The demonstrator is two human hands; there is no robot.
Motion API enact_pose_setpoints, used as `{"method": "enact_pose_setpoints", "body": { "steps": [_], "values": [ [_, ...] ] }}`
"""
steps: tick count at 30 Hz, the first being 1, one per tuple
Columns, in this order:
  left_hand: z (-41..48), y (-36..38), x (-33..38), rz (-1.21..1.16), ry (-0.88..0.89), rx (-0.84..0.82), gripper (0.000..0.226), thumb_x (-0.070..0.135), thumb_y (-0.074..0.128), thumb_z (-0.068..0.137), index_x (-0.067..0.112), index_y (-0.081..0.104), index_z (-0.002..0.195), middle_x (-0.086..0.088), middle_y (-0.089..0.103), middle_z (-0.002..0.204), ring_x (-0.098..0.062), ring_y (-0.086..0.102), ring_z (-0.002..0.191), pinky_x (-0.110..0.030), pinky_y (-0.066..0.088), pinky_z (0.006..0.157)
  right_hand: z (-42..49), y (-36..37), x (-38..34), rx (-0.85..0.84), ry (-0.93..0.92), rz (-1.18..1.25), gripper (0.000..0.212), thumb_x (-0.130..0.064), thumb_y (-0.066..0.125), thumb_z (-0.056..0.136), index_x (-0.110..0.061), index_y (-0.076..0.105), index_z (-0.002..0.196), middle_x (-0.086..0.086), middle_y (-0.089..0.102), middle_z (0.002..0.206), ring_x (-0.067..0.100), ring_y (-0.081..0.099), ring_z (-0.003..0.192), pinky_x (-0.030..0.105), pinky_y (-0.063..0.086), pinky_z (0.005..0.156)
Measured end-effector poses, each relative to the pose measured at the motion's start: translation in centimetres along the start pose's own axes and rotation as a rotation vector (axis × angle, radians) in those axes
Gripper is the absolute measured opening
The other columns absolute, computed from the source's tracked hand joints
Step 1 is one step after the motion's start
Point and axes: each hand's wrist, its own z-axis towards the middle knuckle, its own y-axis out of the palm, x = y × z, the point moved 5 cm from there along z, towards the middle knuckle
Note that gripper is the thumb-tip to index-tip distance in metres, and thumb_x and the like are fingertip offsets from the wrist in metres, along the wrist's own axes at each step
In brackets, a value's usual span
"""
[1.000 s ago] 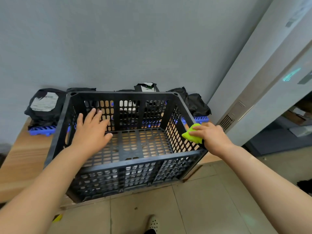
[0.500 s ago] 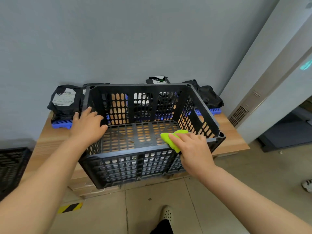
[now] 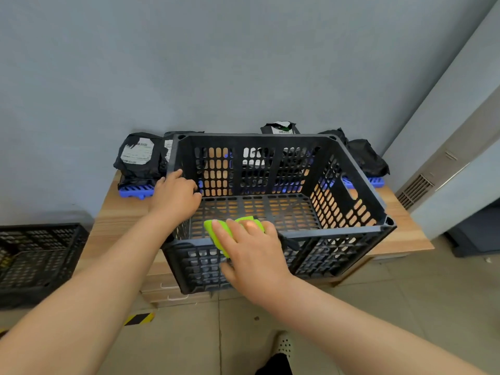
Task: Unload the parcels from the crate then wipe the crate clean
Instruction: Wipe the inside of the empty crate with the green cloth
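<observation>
- Unloading looks done: crate (image 3: pixel 257 136) empty, parcels (image 3: pixel 138 158) behind it on the table (image 3: pixel 405 234).
- Wiping underway: right hand (image 3: pixel 251 255) pinches cloth (image 3: pixel 212 229) over near rim; left hand (image 3: pixel 176 196) grips left wall.

Parcel storeroom or mailroom, to judge by the stock: black-bagged parcels (image 3: pixel 138 158) with printed shipping labels stacked on blue pallets (image 3: pixel 136 191) along a bare grey wall (image 3: pixel 216 63), a slotted plastic crate (image 3: pixel 257 136) on a low wooden bench (image 3: pixel 121 212), a second crate (image 3: pixel 38 255) at left, hazard tape (image 3: pixel 139 318) on the tiled floor (image 3: pixel 405 307).
</observation>
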Motion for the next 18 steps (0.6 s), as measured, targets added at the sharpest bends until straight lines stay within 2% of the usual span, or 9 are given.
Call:
{"method": "enact_pose_setpoints", "body": {
  "steps": [3, 8, 12, 15, 18],
  "values": [
    [0.0, -0.1, 0.0, -0.018, -0.020, 0.013, 0.035, 0.030, 0.047, 0.095, 0.015, 0.060, 0.125, -0.010, 0.047, 0.141, -0.019, 0.019, 0.142, -0.043, 0.020, 0.112, 0.8, 0.5, -1.9, 0.014, -0.012, -0.008, 0.072, -0.047, 0.068, 0.073, -0.029, 0.042, 0.138, 0.004, 0.061, 0.124, 0.027, 0.059, 0.106, 0.051, 0.044, 0.088],
    [-0.2, -0.4, 0.2, -0.012, -0.033, 0.024, 0.035, 0.029, 0.046, 0.096, 0.016, 0.059, 0.126, -0.011, 0.042, 0.144, -0.019, 0.020, 0.142, -0.042, 0.021, 0.112, 1.1, 1.0, -3.0, 0.034, -0.032, 0.012, 0.065, -0.039, 0.066, 0.078, -0.032, 0.040, 0.137, 0.004, 0.058, 0.126, 0.028, 0.056, 0.108, 0.052, 0.042, 0.089],
    [-0.2, -0.1, 0.1, 0.039, -0.027, 0.020, 0.034, 0.029, 0.045, 0.095, 0.017, 0.061, 0.122, -0.010, 0.046, 0.141, -0.019, 0.021, 0.142, -0.043, 0.019, 0.113, 0.6, 0.8, -1.9, 0.060, -0.052, 0.018, 0.062, -0.034, 0.068, 0.077, -0.032, 0.042, 0.133, 0.002, 0.060, 0.118, 0.027, 0.056, 0.105, 0.051, 0.041, 0.091],
    [-0.3, 0.2, 0.1, 0.083, -0.013, 0.010, 0.033, 0.030, 0.045, 0.095, 0.016, 0.063, 0.119, -0.011, 0.050, 0.137, -0.019, 0.020, 0.142, -0.044, 0.017, 0.114, 0.0, 0.4, -0.2, 0.081, -0.030, 0.025, 0.054, -0.037, 0.064, 0.079, -0.033, 0.045, 0.129, -0.001, 0.062, 0.108, 0.025, 0.057, 0.098, 0.047, 0.040, 0.091],
    [-0.5, 0.0, 0.3, 0.105, 0.006, 0.021, 0.034, 0.030, 0.044, 0.095, 0.015, 0.063, 0.119, -0.011, 0.052, 0.135, -0.021, 0.021, 0.141, -0.043, 0.017, 0.113, -1.1, 0.2, 2.0, 0.074, -0.013, 0.021, 0.052, -0.041, 0.062, 0.080, -0.033, 0.046, 0.129, -0.001, 0.062, 0.109, 0.026, 0.058, 0.099, 0.046, 0.040, 0.092]
  ]
}}
